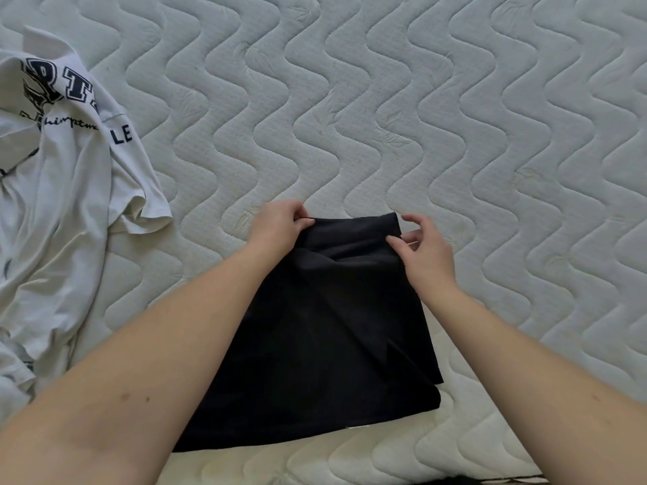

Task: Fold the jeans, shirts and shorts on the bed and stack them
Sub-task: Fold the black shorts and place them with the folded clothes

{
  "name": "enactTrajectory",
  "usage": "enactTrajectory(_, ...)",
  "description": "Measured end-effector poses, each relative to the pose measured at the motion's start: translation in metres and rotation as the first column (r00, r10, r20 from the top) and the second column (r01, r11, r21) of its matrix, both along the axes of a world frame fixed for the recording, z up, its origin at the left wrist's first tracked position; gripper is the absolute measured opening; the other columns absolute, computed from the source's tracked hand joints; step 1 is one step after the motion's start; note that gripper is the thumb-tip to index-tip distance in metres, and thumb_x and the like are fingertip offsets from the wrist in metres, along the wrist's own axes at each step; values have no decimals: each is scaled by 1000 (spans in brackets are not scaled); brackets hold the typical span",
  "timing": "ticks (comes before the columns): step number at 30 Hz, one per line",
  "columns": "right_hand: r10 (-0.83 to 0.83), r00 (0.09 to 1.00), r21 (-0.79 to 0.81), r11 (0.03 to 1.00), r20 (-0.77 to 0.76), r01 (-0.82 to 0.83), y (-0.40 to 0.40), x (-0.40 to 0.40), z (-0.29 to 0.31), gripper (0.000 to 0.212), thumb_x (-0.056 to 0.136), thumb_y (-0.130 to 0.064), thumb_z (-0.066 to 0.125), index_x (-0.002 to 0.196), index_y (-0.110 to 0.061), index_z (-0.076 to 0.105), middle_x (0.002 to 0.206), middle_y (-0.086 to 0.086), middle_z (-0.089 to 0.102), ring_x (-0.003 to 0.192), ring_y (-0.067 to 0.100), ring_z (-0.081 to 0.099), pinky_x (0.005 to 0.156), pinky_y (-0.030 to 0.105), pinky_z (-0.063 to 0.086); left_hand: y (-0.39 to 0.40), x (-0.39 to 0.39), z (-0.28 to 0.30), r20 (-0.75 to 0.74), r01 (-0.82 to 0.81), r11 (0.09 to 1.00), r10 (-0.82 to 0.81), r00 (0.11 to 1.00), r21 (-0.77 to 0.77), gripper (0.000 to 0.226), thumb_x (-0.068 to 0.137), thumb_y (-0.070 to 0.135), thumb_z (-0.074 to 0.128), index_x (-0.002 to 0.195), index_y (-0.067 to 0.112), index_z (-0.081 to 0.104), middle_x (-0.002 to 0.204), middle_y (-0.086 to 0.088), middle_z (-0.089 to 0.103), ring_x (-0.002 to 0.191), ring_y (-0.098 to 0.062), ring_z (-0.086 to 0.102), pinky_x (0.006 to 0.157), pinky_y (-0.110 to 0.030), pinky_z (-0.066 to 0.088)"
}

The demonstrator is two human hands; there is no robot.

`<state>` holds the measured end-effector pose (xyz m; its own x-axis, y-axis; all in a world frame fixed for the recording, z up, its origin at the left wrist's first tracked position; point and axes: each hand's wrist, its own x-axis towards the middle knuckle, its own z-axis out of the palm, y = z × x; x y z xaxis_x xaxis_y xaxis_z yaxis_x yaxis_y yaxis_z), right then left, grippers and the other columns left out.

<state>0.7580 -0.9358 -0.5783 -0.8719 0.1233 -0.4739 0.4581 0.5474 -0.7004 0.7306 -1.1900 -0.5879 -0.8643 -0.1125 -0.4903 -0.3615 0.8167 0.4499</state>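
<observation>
Left hand [276,224] pinches black garment [315,330] far corner; right hand [420,250] pinches opposite edge, squaring fold flat on bed [455,117].

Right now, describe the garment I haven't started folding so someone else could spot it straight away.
On the quilted mattress, look to the far left edge, away from both hands. There the white T-shirt lies crumpled and unfolded. Unlike the plain black garment at the centre, it is white with dark navy block lettering and a graphic print.
</observation>
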Motion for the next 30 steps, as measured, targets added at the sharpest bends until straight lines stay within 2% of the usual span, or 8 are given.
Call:
enactTrajectory(7,-22,988,130,992,151,2,2,2,-7,22,91,-42,63,98,-21,58,82,-8,63,82,14,62,66,28,42,8,2,2,-57,21,996,-26,998,-91,24,98,36,53,94,18,68,95,-2,68,93,-25,60,79,-38,47)
enactTrajectory(11,18,980,38,999,199,-26,1,-2,-7,31,86,-51,67,98,-23,63,83,-7,66,80,10,62,68,28,44,16,-3,6,-63,190,981,-192,979,-32,22,88,41,66,99,23,68,98,3,67,95,-18,59,85,-36,46)
enactTrajectory(14,4,986,52,999,170,-13,2,-6,-5,23,86,-36,72,104,-23,62,80,-4,67,80,12,63,69,28,45,21,-7,6,-52,214,972,-219,974,-94,14,87,34,68,96,22,67,100,3,68,99,-21,60,88,-38,45)
enactTrajectory(19,-34,999,213,976,-34,40,1,5,6,19,98,-39,49,104,-23,57,77,-7,60,78,17,60,65,31,42,23,-2,12,-228,70,994,-86,970,-79,15,96,29,56,101,19,66,98,0,65,96,-21,57,86,-38,44)
enactTrajectory(23,32,997,70,997,70,-37,-8,38,15,38,93,-55,51,121,-29,51,83,-10,66,81,3,60,66,18,41,13,11,25,-222,220,968,-189,956,122,13,93,30,63,96,18,68,92,4,67,89,-16,60,82,-35,48)
enactTrajectory(25,52,988,55,997,143,-60,-15,51,17,61,90,-54,59,139,-26,38,95,-11,65,91,8,61,82,28,49,6,20,31,-152,356,920,-334,930,162,23,87,37,70,102,19,68,99,5,68,94,-17,62,85,-34,48)
enactTrajectory(28,41,981,156,985,191,-71,-20,55,15,78,84,-51,68,146,-24,29,103,-5,60,101,19,60,96,45,47,-5,32,30,-50,576,817,-575,817,19,50,79,46,75,122,26,61,122,7,62,114,-15,55,98,-34,40)
enactTrajectory(30,27,971,145,987,237,-63,-21,54,14,81,82,-45,73,146,-23,29,100,-6,60,99,18,61,93,41,49,-8,38,25,-12,620,781,-622,783,-72,50,80,41,75,125,30,57,127,9,58,119,-15,51,100,-32,34)
